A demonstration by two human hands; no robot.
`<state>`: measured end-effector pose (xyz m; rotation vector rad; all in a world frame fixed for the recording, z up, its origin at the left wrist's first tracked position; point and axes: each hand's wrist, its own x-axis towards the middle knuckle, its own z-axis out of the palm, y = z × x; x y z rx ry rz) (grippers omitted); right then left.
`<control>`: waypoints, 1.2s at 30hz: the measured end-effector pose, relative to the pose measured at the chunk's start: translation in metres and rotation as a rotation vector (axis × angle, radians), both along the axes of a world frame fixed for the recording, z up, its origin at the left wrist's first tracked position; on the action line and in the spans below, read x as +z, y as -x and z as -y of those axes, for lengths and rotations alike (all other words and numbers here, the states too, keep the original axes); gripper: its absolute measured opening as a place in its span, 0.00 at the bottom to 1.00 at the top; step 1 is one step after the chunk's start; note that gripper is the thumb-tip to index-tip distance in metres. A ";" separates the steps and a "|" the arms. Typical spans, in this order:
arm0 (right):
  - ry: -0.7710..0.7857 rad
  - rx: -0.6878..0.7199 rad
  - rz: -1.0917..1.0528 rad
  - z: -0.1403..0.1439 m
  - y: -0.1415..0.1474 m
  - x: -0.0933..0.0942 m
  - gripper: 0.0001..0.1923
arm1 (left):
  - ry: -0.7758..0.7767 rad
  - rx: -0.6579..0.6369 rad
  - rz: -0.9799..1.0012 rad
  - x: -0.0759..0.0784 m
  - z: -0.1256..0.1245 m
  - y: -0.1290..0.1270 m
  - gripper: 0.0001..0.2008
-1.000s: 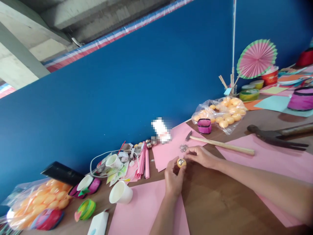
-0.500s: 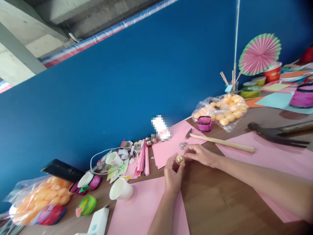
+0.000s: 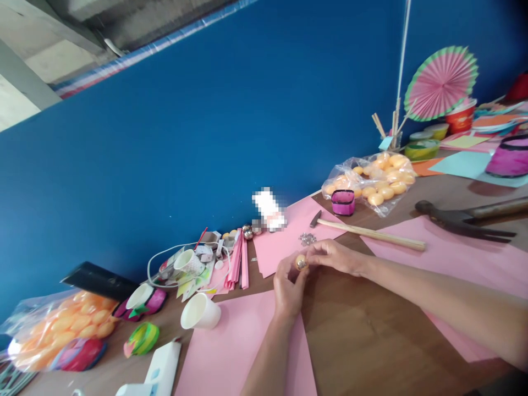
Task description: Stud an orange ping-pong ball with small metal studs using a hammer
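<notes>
A: Biggest first: a flat blue wall panel [image 3: 185,137] lines the far edge of the brown tabletop [image 3: 363,330], with a pink paper sheet [image 3: 274,253] lying up by that edge.

B: And on the sheet's right side, the dark head of a slim hammer with a pale wooden handle [image 3: 371,234]! Where are the hands?

A: Just nearside of the sheet. The left hand [image 3: 287,289] is curled, thumb and fingers closed round a small yellow-orange ball with a shiny silvery patch [image 3: 301,262], above the tabletop. The right hand [image 3: 336,257] has thumb and forefinger drawn together right beside it; whether they grip anything, I can't tell.

B: How will that ball handle?

A: Light, I'd judge, probably smooth, stiff plastic: liable to roll or slip. Take it around the sides, clear of the patch, and don't squeeze hard.

B: Tiniest last: a loose silvery cluster of small bits [image 3: 307,238] on the sheet, fiddly, fingertips only!
</notes>
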<state>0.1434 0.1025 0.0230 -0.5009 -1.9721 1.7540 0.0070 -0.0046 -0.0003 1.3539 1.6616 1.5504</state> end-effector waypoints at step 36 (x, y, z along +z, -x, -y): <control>0.022 0.050 0.080 -0.001 -0.002 0.008 0.20 | -0.012 0.011 -0.168 0.002 0.001 0.002 0.18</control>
